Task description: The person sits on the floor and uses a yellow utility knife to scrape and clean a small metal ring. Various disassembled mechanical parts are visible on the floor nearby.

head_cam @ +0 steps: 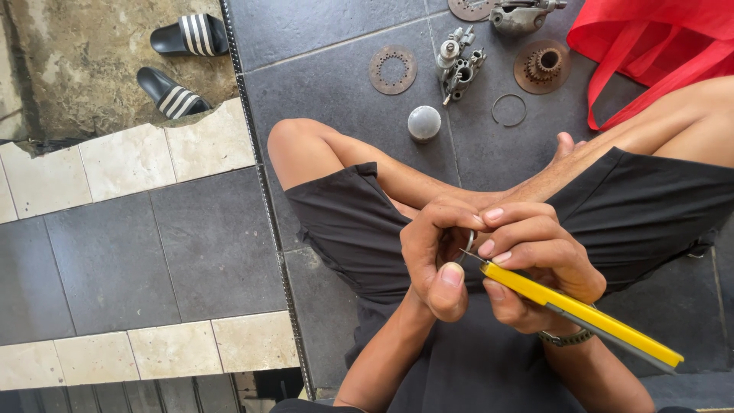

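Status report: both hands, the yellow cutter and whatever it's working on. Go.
Right hand grips yellow utility knife, blade tip at small metal ring. Left hand pinches ring. Nothing between them.

Dark tiled floor (214,245); metal parts (459,65), grey ball (423,122), sandals (180,65)

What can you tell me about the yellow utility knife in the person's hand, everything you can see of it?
The utility knife has a long, slim yellow body with a dark grey strip along its lower edge, plastic by the look of it. A thin metal blade is extended at the front. The right hand grips its front part, fingers curled over it, while the rear sticks out free toward the lower right. It lies at a slant, and the blade tip meets a small metal ring pinched in the left hand, above the lap.
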